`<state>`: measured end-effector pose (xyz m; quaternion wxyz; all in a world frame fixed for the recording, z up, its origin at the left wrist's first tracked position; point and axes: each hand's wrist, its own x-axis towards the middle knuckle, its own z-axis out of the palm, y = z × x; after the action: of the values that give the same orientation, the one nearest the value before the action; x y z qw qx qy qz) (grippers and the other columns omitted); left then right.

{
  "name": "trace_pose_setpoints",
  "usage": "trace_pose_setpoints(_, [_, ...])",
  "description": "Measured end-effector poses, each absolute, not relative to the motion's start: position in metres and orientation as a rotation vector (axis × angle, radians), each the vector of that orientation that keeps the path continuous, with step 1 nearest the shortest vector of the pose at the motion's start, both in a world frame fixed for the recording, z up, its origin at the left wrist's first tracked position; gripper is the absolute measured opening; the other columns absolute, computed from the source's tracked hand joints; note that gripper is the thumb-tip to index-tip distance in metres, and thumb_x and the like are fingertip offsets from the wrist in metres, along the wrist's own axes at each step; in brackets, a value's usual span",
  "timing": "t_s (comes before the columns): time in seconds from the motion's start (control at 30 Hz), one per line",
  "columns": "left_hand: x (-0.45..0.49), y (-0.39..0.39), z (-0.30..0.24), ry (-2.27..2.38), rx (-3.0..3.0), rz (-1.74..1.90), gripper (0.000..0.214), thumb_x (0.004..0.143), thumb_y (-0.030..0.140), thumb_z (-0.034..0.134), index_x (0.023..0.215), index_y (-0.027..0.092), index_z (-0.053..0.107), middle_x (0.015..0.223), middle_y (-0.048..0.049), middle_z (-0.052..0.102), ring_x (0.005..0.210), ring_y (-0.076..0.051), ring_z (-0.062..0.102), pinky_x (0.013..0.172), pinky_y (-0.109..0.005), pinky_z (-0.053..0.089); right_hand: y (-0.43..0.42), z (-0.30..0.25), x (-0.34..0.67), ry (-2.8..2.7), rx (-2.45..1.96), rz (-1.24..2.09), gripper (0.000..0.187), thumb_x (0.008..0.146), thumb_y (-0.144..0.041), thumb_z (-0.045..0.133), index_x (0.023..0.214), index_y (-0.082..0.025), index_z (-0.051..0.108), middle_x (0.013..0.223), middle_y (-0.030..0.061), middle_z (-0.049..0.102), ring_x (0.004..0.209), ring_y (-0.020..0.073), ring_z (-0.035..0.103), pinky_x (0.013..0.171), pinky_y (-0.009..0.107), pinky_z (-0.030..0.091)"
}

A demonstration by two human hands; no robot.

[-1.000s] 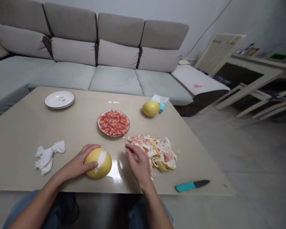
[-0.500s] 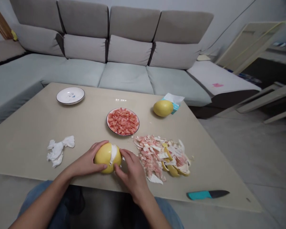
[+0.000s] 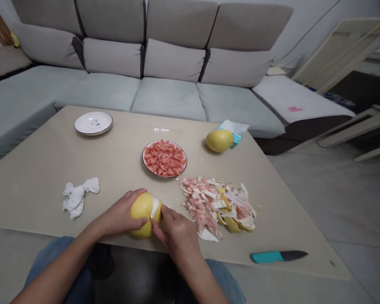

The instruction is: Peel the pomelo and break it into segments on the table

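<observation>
A yellow pomelo [image 3: 143, 211] with a strip of peel cut away, showing white pith, rests near the front edge of the beige table [image 3: 44, 169]. My left hand [image 3: 120, 215] wraps round its left side. My right hand [image 3: 174, 230] presses against its right side, fingers curled at the white pith. A heap of peel and pith scraps [image 3: 218, 204] lies just right of my right hand. A plate of pink pomelo pieces [image 3: 164, 158] stands behind the fruit.
A teal-handled knife [image 3: 278, 256] lies at the front right. A crumpled white tissue [image 3: 77, 196] is at the left, an empty white plate [image 3: 93, 122] at the back left, a whole pomelo [image 3: 219, 140] by a tissue pack [image 3: 236, 131] at the back right. A grey sofa [image 3: 164, 84] stands behind.
My right hand left the scrap heap and came onto the right side of the pomelo, closing on the pith. My left hand kept its hold. The view shifted.
</observation>
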<state>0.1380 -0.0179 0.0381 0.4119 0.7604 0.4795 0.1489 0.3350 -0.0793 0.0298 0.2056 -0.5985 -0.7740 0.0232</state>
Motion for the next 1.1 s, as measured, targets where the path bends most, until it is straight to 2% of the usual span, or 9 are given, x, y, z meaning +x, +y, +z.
trace_pose_setpoints(0.2, [0.143,-0.023,0.039,1.217,1.975,0.404,0.076,0.07,0.032,0.069,0.139,0.021,0.038,0.132,-0.0129,0.052,0.122,-0.033,0.049,0.106,-0.046,0.038,-0.082,0.025,0.323,-2.197,-1.772,-0.155,0.026,0.08,-0.018,0.057,0.098,-0.006,0.069,0.076,0.0116,0.074,0.055,0.0219,0.067,0.046,0.029,0.044])
trace_pose_setpoints(0.37, [0.143,-0.024,0.037,1.219,1.989,0.396,0.076,0.071,0.033,0.068,0.139,0.021,0.037,0.131,-0.0131,0.051,0.121,-0.032,0.05,0.105,-0.045,0.039,-0.085,0.018,0.315,-2.133,-1.801,-0.287,0.026,0.079,-0.01,0.052,0.098,-0.006,0.069,0.076,0.014,0.074,0.05,0.0211,0.066,0.044,0.029,0.041])
trace_pose_setpoints(0.5, [0.143,-0.024,0.037,1.235,1.984,0.396,0.077,0.07,0.032,0.068,0.139,0.021,0.037,0.132,-0.0133,0.051,0.122,-0.033,0.049,0.106,-0.046,0.039,-0.084,0.02,0.321,-2.116,-1.769,-0.215,0.021,0.08,-0.008,0.051,0.09,-0.011,0.069,0.073,0.0094,0.074,0.054,0.0194,0.066,0.047,0.027,0.042])
trace_pose_setpoints(0.6, [0.144,-0.025,0.039,1.269,1.968,0.38,0.077,0.07,0.032,0.068,0.139,0.02,0.037,0.133,-0.0137,0.05,0.123,-0.033,0.049,0.106,-0.046,0.039,-0.085,0.022,0.328,-2.083,-1.709,-0.143,0.02,0.082,-0.011,0.051,0.093,-0.013,0.069,0.077,0.0063,0.075,0.06,0.0179,0.068,0.053,0.025,0.044])
trace_pose_setpoints(0.7, [0.145,-0.026,0.041,1.288,1.969,0.364,0.076,0.071,0.031,0.066,0.139,0.018,0.036,0.134,-0.0142,0.05,0.124,-0.032,0.048,0.107,-0.046,0.038,-0.087,0.022,0.33,-2.056,-1.656,-0.137,0.022,0.086,-0.016,0.052,0.101,-0.012,0.067,0.089,0.0073,0.076,0.069,0.0173,0.071,0.06,0.024,0.047])
trace_pose_setpoints(0.77, [0.146,-0.027,0.041,1.288,1.992,0.367,0.075,0.071,0.031,0.066,0.139,0.018,0.037,0.133,-0.0141,0.051,0.123,-0.031,0.049,0.106,-0.045,0.039,-0.087,0.021,0.327,-2.044,-1.657,-0.204,0.021,0.087,-0.017,0.052,0.101,-0.011,0.067,0.09,0.0083,0.076,0.068,0.0171,0.071,0.058,0.024,0.047])
trace_pose_setpoints(0.93, [0.15,-0.029,0.039,1.332,2.035,0.341,0.074,0.07,0.034,0.067,0.136,0.019,0.038,0.128,-0.0149,0.052,0.119,-0.032,0.052,0.101,-0.046,0.043,-0.084,0.018,0.314,-2.032,-1.768,-0.452,0.015,0.083,-0.009,0.053,0.081,-0.012,0.068,0.063,0.0064,0.071,0.044,0.0165,0.062,0.043,0.027,0.034])
trace_pose_setpoints(1.0, [0.15,-0.03,0.038,1.341,2.04,0.343,0.074,0.07,0.033,0.067,0.137,0.02,0.038,0.128,-0.0145,0.052,0.119,-0.032,0.052,0.101,-0.045,0.043,-0.082,0.018,0.315,-2.014,-1.782,-0.406,0.018,0.081,-0.008,0.053,0.07,-0.015,0.065,0.052,0.0036,0.064,0.04,0.0163,0.058,0.042,0.028,0.029])
trace_pose_setpoints(1.1, [0.148,-0.031,0.038,1.331,2.034,0.348,0.076,0.069,0.033,0.067,0.138,0.02,0.037,0.129,-0.0136,0.051,0.119,-0.032,0.052,0.101,-0.045,0.043,-0.078,0.021,0.325,-1.924,-1.747,-0.167,0.02,0.08,-0.012,0.052,0.064,-0.016,0.064,0.052,0.0035,0.063,0.044,0.0154,0.058,0.045,0.025,0.03])
